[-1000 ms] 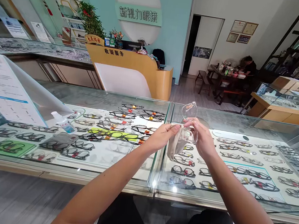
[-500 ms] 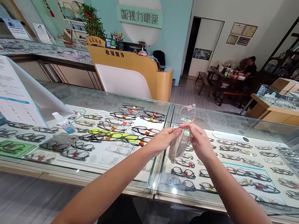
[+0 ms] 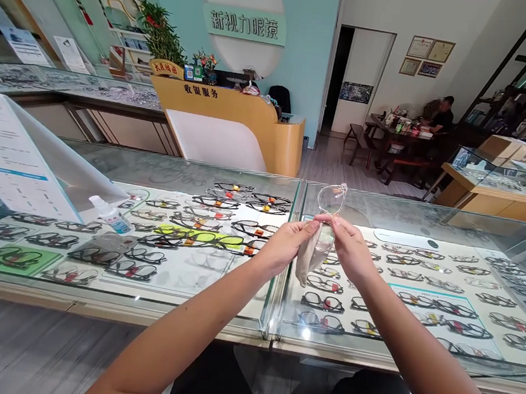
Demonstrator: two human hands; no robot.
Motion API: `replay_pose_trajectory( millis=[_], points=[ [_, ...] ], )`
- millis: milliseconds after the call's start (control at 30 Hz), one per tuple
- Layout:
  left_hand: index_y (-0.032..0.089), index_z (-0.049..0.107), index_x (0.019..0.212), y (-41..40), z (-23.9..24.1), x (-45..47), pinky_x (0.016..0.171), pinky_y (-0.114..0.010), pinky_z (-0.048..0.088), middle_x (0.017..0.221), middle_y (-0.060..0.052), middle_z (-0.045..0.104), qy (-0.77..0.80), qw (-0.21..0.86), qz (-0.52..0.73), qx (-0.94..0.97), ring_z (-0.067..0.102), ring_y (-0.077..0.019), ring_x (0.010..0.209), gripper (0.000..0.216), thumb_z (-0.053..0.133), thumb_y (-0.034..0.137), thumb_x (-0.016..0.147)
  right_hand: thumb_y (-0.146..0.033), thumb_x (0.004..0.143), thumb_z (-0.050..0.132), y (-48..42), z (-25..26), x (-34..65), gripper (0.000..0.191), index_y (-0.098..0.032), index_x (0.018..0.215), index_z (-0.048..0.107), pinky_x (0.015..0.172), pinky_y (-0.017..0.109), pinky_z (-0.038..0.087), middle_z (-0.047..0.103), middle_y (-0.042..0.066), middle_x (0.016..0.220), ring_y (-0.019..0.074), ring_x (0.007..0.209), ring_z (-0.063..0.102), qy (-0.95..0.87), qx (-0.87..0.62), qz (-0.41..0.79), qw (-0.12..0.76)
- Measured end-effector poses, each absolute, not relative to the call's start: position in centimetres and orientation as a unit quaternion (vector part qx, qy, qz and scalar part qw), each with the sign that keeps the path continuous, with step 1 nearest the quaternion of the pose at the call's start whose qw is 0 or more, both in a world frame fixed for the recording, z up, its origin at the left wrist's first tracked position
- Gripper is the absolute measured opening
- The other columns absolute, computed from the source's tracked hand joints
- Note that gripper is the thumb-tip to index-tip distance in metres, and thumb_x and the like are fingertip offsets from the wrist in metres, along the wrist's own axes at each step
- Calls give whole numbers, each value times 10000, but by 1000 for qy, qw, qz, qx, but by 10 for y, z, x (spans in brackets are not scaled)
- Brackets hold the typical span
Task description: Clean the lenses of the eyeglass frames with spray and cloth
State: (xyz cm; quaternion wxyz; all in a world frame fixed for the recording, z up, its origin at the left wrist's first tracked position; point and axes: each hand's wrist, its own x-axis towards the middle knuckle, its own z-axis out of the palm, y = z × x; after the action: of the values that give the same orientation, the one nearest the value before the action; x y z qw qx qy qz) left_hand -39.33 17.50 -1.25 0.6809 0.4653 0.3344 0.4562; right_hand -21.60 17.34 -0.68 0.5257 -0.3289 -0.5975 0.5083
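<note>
A pair of clear-framed glasses [image 3: 331, 199] is held upright on end above the glass display case, one lens above my fingers and the other below. My right hand [image 3: 353, 246] pinches the glasses near their bridge. Fingers closed, my left hand [image 3: 293, 242] grips a beige cleaning cloth [image 3: 306, 263] that hangs down and partly covers the lower lens. The fingertips of both hands meet at the middle of the frame. How far the cloth wraps the lens is hidden by my fingers.
The glass display case [image 3: 237, 328] holds rows of glasses. On its left stand a spray bottle [image 3: 111, 215] and a folded sign [image 3: 9, 153]. Beyond are a wooden counter [image 3: 236, 101] and, at the back right, a person [image 3: 443, 117] by a table.
The camera view has shifted slightly. The cloth and glasses between my hands have moved only a little; both hands keep their hold.
</note>
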Motion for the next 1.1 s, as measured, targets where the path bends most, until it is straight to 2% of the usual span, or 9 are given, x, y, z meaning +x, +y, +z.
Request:
replay_pose_trajectory(
  millis=[133,333,500,667,800,1100],
  points=[
    [123,717,840,176,-12,-393,651,-251,416,723,-38,706,332,683,452,468,603,-138,636,641,893,730,732,-638,1031,601,173,-9,-218,447,-284,1170,837,1167,419,443,736,59,1259,275,1257,631,-614,-332,499,513],
    [123,735,871,176,-13,-393,634,-247,402,707,-21,684,334,683,449,469,584,-132,627,631,925,702,706,-618,1049,591,175,-13,-220,437,-290,1190,845,1203,422,393,723,61,1268,272,1302,598,-635,-318,482,514],
    [121,730,859,177,-14,-391,624,-240,404,708,-9,666,330,677,456,474,564,-114,622,616,965,659,673,-616,1043,604,176,-16,-222,445,-282,1212,846,1196,420,408,705,70,1244,266,1281,602,-627,-321,480,523],
    [128,771,998,175,-10,-390,722,-264,498,869,-41,746,318,678,458,479,653,-144,740,591,1006,555,664,-609,1025,642,174,-16,-225,431,-282,1209,855,1210,414,402,702,66,1250,268,1302,607,-596,-319,510,532],
    [136,768,1087,172,-8,-390,745,-264,507,924,-42,747,317,665,455,501,658,-150,783,615,1012,512,667,-632,979,699,171,-11,-227,420,-302,1174,870,1170,419,443,718,55,1264,268,1258,628,-551,-316,543,550],
    [153,737,1179,167,-4,-387,744,-260,508,987,-42,715,323,606,470,555,633,-159,828,633,956,543,732,-628,953,739,167,-2,-226,388,-328,1157,875,1127,420,485,780,43,1244,272,1222,664,-508,-308,569,569]
  ],
)
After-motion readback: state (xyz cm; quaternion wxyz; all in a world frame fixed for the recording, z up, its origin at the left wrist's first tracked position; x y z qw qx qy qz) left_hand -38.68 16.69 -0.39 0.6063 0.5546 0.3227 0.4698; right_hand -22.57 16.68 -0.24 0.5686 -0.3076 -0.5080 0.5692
